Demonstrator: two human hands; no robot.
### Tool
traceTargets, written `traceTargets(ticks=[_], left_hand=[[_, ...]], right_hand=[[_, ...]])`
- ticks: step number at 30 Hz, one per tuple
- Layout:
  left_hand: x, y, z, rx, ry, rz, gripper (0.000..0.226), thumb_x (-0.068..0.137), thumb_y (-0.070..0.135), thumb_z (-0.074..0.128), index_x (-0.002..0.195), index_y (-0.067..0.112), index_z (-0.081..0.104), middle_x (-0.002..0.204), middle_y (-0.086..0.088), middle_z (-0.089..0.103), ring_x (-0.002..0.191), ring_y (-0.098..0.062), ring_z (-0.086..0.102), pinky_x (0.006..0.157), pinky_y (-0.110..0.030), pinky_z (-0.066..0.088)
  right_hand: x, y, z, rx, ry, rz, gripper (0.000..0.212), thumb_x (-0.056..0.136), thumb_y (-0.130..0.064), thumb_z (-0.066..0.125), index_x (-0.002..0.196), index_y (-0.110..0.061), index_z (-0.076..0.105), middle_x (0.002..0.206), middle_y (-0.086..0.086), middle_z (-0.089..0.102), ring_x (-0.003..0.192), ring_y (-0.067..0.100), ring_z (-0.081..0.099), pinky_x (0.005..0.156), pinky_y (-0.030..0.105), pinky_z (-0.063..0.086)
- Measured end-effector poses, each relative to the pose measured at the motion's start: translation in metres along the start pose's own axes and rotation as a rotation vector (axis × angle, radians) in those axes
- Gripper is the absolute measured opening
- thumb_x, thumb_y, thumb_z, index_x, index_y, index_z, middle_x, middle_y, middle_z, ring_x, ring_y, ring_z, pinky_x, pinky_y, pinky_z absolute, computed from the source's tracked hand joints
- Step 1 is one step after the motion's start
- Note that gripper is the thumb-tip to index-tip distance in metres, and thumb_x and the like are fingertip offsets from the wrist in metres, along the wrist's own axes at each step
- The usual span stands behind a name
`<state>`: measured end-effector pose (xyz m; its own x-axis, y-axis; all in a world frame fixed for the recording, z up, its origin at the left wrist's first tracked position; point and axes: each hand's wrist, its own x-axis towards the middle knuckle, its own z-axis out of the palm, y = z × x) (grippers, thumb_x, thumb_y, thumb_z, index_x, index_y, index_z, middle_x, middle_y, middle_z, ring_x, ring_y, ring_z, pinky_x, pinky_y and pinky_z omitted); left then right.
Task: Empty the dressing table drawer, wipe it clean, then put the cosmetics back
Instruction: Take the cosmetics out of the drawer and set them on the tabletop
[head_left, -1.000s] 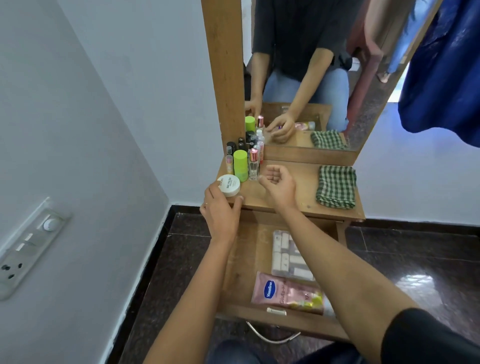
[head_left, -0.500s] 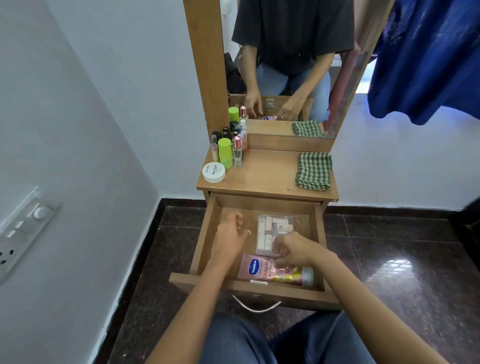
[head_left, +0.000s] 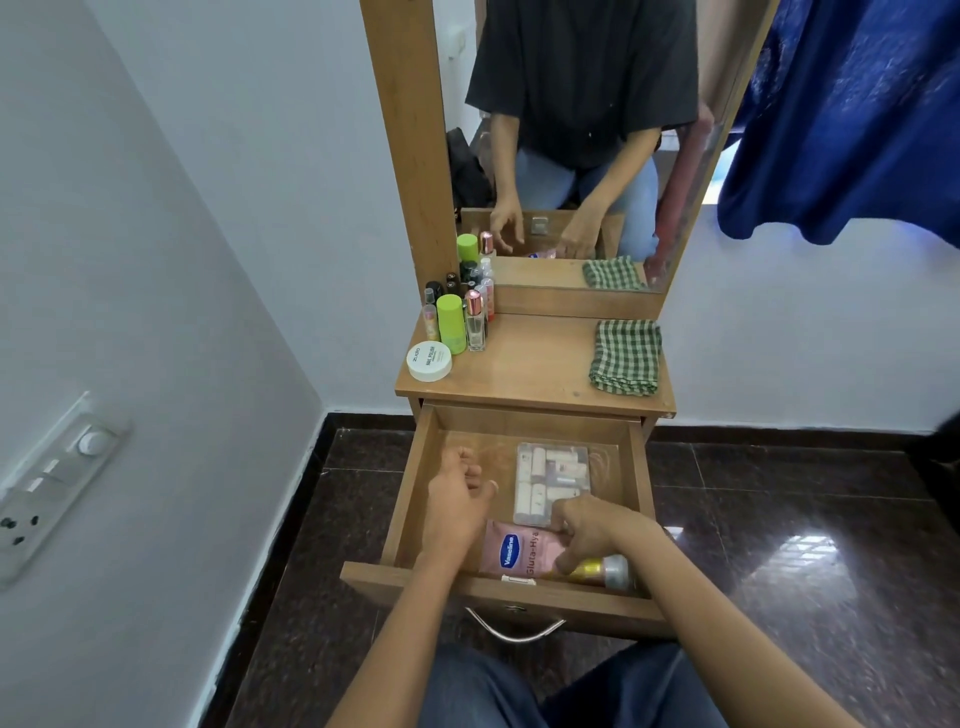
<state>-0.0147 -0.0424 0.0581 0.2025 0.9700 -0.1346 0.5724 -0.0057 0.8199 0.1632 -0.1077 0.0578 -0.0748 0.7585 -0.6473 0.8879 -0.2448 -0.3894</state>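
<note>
your right hand (head_left: 587, 530) fingers curled onto pink tube (head_left: 511, 553) at drawer (head_left: 410, 493) front. left hand (head_left: 457, 499) loosely curled, empty, just beside. risk: tube looks slick, shallow grip may slip; knuckles could nudge clear box (head_left: 550, 483) just behind.

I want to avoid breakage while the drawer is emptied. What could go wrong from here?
1. The white jar sits near the tabletop's front left corner, with small bottles crowded behind it; setting the Vaseline tube there could knock one over.
2. The drawer is pulled far out; pressing on it might strain it.
3. The small white stick at the drawer's front wall may be overlooked.
</note>
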Motion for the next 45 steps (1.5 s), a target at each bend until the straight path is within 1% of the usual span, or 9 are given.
traceTargets(ticks=[8, 13, 16, 19, 24, 28, 32, 42, 45], left_hand=[[0.01, 0.001, -0.015, -0.154, 0.171, 0.014, 0.035, 0.087, 0.015, 0.067, 0.116, 0.019, 0.047, 0.101, 0.005, 0.061, 0.087, -0.004, 0.06, 0.071, -0.01, 0.045], [0.028, 0.011, -0.037, -0.334, 0.367, 0.071, 0.031, 0.089, 0.015, 0.064, 0.116, 0.011, 0.049, 0.095, 0.002, 0.061, 0.078, -0.003, 0.059, 0.069, -0.006, 0.045], [0.036, 0.016, -0.038, -0.341, 0.34, 0.068, 0.027, 0.089, 0.019, 0.062, 0.114, 0.013, 0.052, 0.096, 0.002, 0.062, 0.082, -0.004, 0.059, 0.074, -0.014, 0.048], [0.037, 0.017, -0.031, -0.313, 0.276, 0.046, 0.025, 0.089, 0.018, 0.063, 0.112, 0.013, 0.053, 0.097, 0.002, 0.062, 0.086, -0.006, 0.06, 0.07, -0.008, 0.046], [0.029, 0.007, -0.017, -0.238, 0.204, 0.008, 0.018, 0.089, 0.014, 0.063, 0.104, 0.016, 0.054, 0.094, 0.003, 0.063, 0.083, -0.002, 0.059, 0.065, -0.003, 0.042], [0.025, -0.006, -0.009, -0.156, 0.115, -0.033, 0.017, 0.088, 0.014, 0.063, 0.102, 0.018, 0.054, 0.091, 0.005, 0.061, 0.084, -0.006, 0.059, 0.068, -0.014, 0.046], [0.026, -0.012, -0.003, -0.085, 0.039, -0.061, 0.016, 0.088, 0.013, 0.064, 0.1, 0.018, 0.055, 0.088, 0.008, 0.059, 0.08, -0.001, 0.056, 0.066, -0.011, 0.041], [0.025, -0.016, 0.008, -0.012, -0.099, -0.115, 0.013, 0.087, 0.018, 0.066, 0.094, 0.019, 0.054, 0.085, 0.008, 0.058, 0.076, -0.002, 0.054, 0.065, -0.009, 0.04], [0.025, -0.018, 0.01, 0.054, -0.167, -0.157, 0.016, 0.087, 0.022, 0.066, 0.099, 0.019, 0.056, 0.089, 0.008, 0.059, 0.081, -0.006, 0.056, 0.076, -0.019, 0.046]], right_hand=[[-0.003, 0.001, -0.021, 0.072, -0.012, -0.113, 0.027, 0.072, -0.027, 0.074, 0.094, -0.015, 0.066, 0.093, 0.001, 0.068, 0.085, 0.016, 0.065, 0.068, 0.022, 0.05], [-0.026, -0.019, -0.091, 0.452, 0.409, -0.345, 0.023, 0.077, -0.02, 0.073, 0.099, -0.018, 0.067, 0.093, -0.002, 0.072, 0.084, 0.012, 0.069, 0.076, 0.027, 0.058], [-0.014, -0.044, -0.13, 0.66, 0.684, -0.46, 0.032, 0.078, -0.022, 0.075, 0.108, -0.018, 0.064, 0.1, -0.006, 0.071, 0.091, 0.007, 0.068, 0.078, 0.023, 0.055], [0.019, -0.063, -0.142, 0.8, 0.877, -0.472, 0.038, 0.077, -0.027, 0.076, 0.112, -0.02, 0.062, 0.105, -0.008, 0.07, 0.094, 0.008, 0.065, 0.079, 0.023, 0.054], [0.07, -0.074, -0.127, 0.814, 0.9, -0.437, 0.042, 0.076, -0.028, 0.077, 0.112, -0.022, 0.059, 0.111, -0.002, 0.067, 0.099, 0.014, 0.064, 0.083, 0.035, 0.055], [0.09, -0.08, -0.117, 0.787, 0.973, -0.39, 0.046, 0.074, -0.027, 0.078, 0.113, -0.017, 0.057, 0.113, -0.001, 0.064, 0.099, 0.013, 0.061, 0.076, 0.021, 0.051], [0.101, -0.085, -0.114, 0.731, 1.012, -0.363, 0.047, 0.072, -0.026, 0.081, 0.11, -0.015, 0.056, 0.113, -0.001, 0.062, 0.096, 0.012, 0.06, 0.068, 0.013, 0.049], [0.088, -0.087, -0.106, 0.782, 0.989, -0.229, 0.051, 0.073, -0.028, 0.08, 0.115, -0.016, 0.053, 0.112, -0.003, 0.06, 0.097, 0.009, 0.057, 0.08, 0.019, 0.048], [0.055, -0.071, -0.077, 0.818, 1.054, -0.137, 0.025, 0.081, -0.024, 0.071, 0.1, -0.013, 0.058, 0.097, -0.002, 0.062, 0.088, 0.011, 0.059, 0.074, 0.013, 0.045]])
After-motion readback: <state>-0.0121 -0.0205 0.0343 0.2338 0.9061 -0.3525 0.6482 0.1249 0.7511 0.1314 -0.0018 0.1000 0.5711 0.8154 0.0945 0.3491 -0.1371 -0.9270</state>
